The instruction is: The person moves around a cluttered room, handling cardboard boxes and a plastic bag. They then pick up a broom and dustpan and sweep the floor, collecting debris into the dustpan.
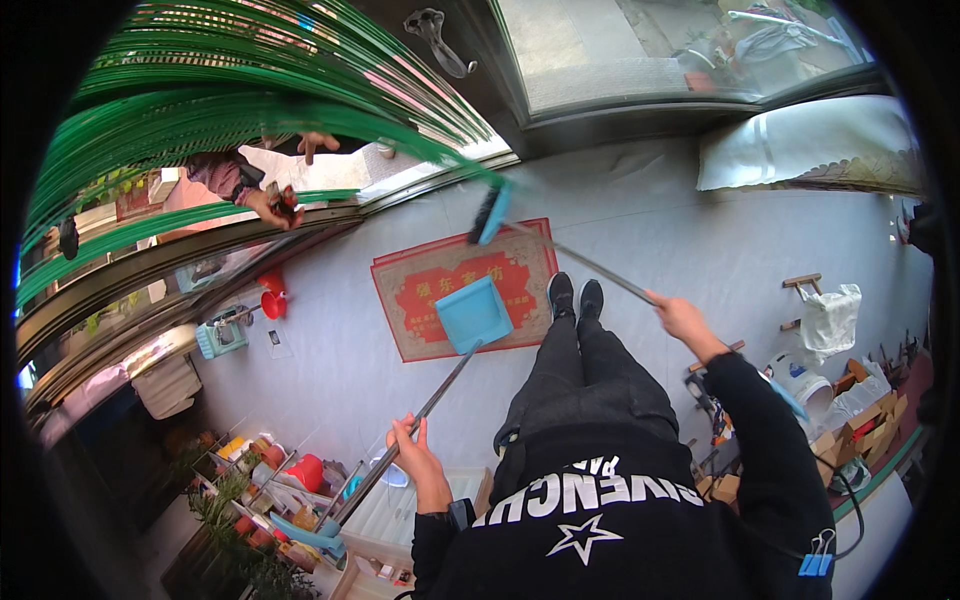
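My left hand (pixel 415 452) is closed around the long metal handle of a light-blue dustpan (pixel 474 315), whose pan lies over a red and grey doormat (pixel 397 285). In my right hand (pixel 681 321) is the thin metal handle of a broom (pixel 491 214). Its light-blue head with dark bristles is beyond the mat's upper edge, close to the doorway. Strands of a green string door curtain (pixel 360 124) reach down to the broom head and seem to touch it.
Another person's hand (pixel 277 212) holds a small object, not clear, among the curtain strands at the left. A shelf rack (pixel 277 487) with pots and plants stands lower left. At the right are a stool (pixel 829 319), a white bucket (pixel 806 382) and cardboard boxes (pixel 874 427).
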Demonstrator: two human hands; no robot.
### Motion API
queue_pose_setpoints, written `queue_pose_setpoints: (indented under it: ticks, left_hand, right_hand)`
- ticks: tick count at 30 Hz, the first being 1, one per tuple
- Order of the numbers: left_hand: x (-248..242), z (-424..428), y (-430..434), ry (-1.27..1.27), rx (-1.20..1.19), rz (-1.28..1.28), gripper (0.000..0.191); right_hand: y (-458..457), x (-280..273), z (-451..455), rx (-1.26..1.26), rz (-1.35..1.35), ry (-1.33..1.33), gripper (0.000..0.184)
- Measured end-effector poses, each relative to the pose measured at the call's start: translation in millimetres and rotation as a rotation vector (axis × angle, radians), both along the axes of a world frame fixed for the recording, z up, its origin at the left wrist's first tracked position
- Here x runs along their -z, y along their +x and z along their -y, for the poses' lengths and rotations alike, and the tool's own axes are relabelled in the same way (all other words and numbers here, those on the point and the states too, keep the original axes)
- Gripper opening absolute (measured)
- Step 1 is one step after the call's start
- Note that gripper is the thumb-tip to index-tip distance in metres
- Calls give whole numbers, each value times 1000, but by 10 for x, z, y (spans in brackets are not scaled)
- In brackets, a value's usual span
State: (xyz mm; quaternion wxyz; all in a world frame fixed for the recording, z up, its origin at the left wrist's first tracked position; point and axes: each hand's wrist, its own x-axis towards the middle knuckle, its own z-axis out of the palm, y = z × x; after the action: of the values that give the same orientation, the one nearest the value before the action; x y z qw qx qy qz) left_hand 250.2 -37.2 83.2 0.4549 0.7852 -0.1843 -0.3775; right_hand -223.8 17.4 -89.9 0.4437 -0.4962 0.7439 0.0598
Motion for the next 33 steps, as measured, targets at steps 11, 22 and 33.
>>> queue_pose_setpoints:
  ticks: [11,22,33]
  left_hand:
    - [6,-79,-6,73,31,39,22]
    - [109,29,-709,44,181,-64,21]
    - [95,-122,-2656,-52,318,-52,21]
  right_hand:
    - [-429,377,544,-89,-178,75,43]
    - [-2211,-350,-370,73,-473,129,31]
    - [-2580,291,-497,10,-215,95,37]
